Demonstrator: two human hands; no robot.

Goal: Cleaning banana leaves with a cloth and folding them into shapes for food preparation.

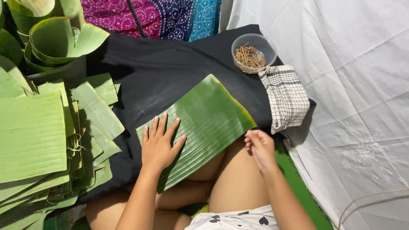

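Note:
A broad green banana leaf piece (208, 119) lies on a black cloth (170, 72), its near edge over my lap. My left hand (159, 145) rests flat on the leaf's left part, fingers spread. My right hand (259, 147) sits at the leaf's right near corner with the fingers curled together; whether they pinch the leaf edge or a small thing is unclear.
A stack of cut banana leaf pieces (34, 136) fills the left side, with rolled leaves (55, 40) behind it. A clear bowl of small sticks (254, 53) stands at the back, a checked cloth (286, 98) beside it. White fabric (353, 85) covers the right.

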